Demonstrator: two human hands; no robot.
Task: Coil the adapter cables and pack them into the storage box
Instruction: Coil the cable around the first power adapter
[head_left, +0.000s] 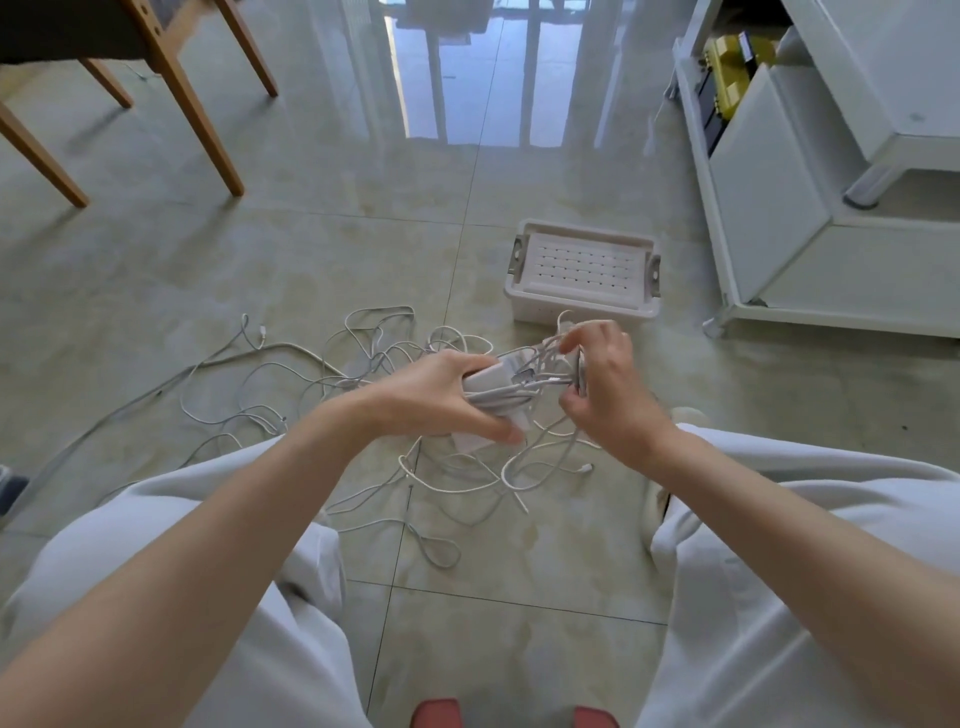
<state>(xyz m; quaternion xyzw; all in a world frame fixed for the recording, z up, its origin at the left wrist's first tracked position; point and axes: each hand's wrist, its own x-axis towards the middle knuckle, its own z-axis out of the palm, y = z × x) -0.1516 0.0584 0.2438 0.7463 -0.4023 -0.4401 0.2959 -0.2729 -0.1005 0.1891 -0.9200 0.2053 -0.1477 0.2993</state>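
My left hand (441, 397) grips a white power adapter (488, 382) with cable loops wound against it, above the floor between my knees. My right hand (605, 384) pinches a bundle of white cable (545, 364) just right of the adapter, fingers curled round the strands. A tangle of loose white cables (363, 358) spreads over the tiles below and to the left. The white storage box (584, 306) stands on the floor just beyond my right hand, with its slotted lid on and latches at both ends.
Wooden chair legs (208, 130) stand at the far left. A white cabinet on casters (779, 218) holding a yellow case (727, 78) stands at the right. My knees in pale trousers (208, 545) frame the cables. Glossy tiled floor stretches ahead.
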